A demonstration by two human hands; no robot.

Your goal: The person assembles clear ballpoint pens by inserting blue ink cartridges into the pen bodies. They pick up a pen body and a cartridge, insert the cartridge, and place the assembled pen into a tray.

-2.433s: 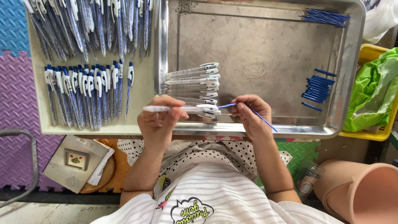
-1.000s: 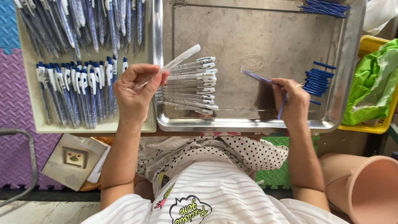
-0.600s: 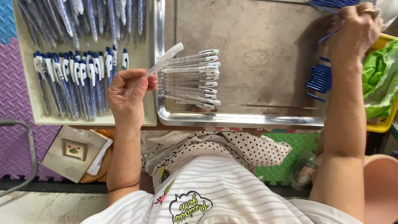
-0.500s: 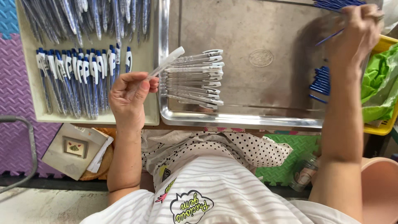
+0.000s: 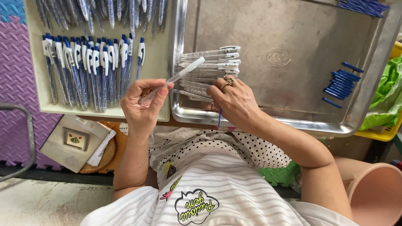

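My left hand (image 5: 144,102) pinches a clear plastic pen barrel (image 5: 180,74) that slants up to the right. My right hand (image 5: 234,102), with a ring on one finger, rests on a stack of clear pen barrels (image 5: 211,62) in the steel tray (image 5: 293,121) and holds a thin blue refill (image 5: 219,118) that pokes down past the tray's near rim. More blue refills (image 5: 341,83) lie at the tray's right side and another bunch (image 5: 362,6) at its far right corner.
A beige tray (image 5: 161,71) on the left holds a row of assembled blue-and-white pens (image 5: 88,67) and more pens above. A green cloth (image 5: 387,92) sits in a yellow bin on the right. A pink bucket (image 5: 372,188) stands lower right. Purple foam mats cover the floor.
My right hand reached to the far right corner of the steel tray, then came back with a blue refill to the barrel stack. My left hand kept its barrel and barely moved.
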